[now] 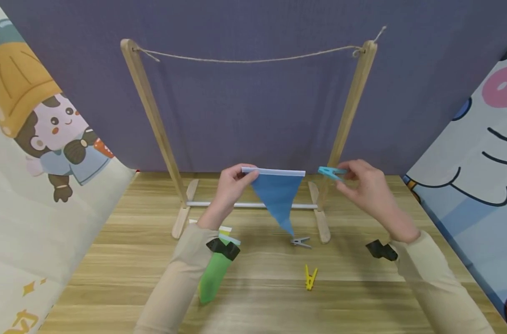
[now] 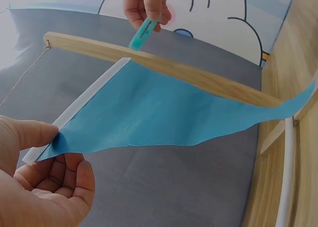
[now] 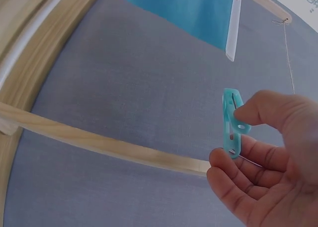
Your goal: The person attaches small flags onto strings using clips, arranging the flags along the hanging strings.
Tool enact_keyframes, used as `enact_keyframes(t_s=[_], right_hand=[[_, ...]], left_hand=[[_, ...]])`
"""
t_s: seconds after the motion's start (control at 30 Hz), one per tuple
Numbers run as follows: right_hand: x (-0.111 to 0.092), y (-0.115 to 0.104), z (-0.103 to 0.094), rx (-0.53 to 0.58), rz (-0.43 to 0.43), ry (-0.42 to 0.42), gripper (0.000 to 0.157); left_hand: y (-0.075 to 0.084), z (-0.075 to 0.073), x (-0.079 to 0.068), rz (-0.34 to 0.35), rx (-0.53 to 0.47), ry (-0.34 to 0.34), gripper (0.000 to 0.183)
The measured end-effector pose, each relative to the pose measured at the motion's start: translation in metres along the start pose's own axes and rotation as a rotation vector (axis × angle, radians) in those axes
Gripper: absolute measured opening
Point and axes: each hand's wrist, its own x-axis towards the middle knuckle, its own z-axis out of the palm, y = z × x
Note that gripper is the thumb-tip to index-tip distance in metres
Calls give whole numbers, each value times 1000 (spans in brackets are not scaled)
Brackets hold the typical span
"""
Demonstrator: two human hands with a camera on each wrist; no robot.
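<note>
My left hand (image 1: pixel 232 188) pinches the left end of the white top strip on a blue triangular pennant (image 1: pixel 278 192). In the head view the pennant hangs point down; the left wrist view shows the thumb (image 2: pixel 37 134) on the strip and fingers curled behind. To its right, my right hand (image 1: pixel 364 185) holds a light-blue clothespin (image 1: pixel 332 172) between thumb and fingers. The clothespin (image 3: pixel 231 120) is apart from the strip's free end. Above both hands, a thin string (image 1: pixel 245 61) spans the two posts of a wooden stand (image 1: pixel 153 120), with nothing hung on it.
On the wooden table (image 1: pixel 262 297) lie a grey clothespin (image 1: pixel 301 242) below the pennant's tip and a yellow clothespin (image 1: pixel 310 278) nearer the front. Green pennants (image 1: pixel 213 280) with white strips lie partly under my left forearm. A white rod (image 1: pixel 253 205) joins the stand's feet.
</note>
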Motion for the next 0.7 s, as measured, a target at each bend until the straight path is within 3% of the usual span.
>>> enact_keyframes(t_s=[0.7], right_hand=[[19,4,-21,-9,19,0,23]], left_hand=[[16,25,30,8,-27,9,18]])
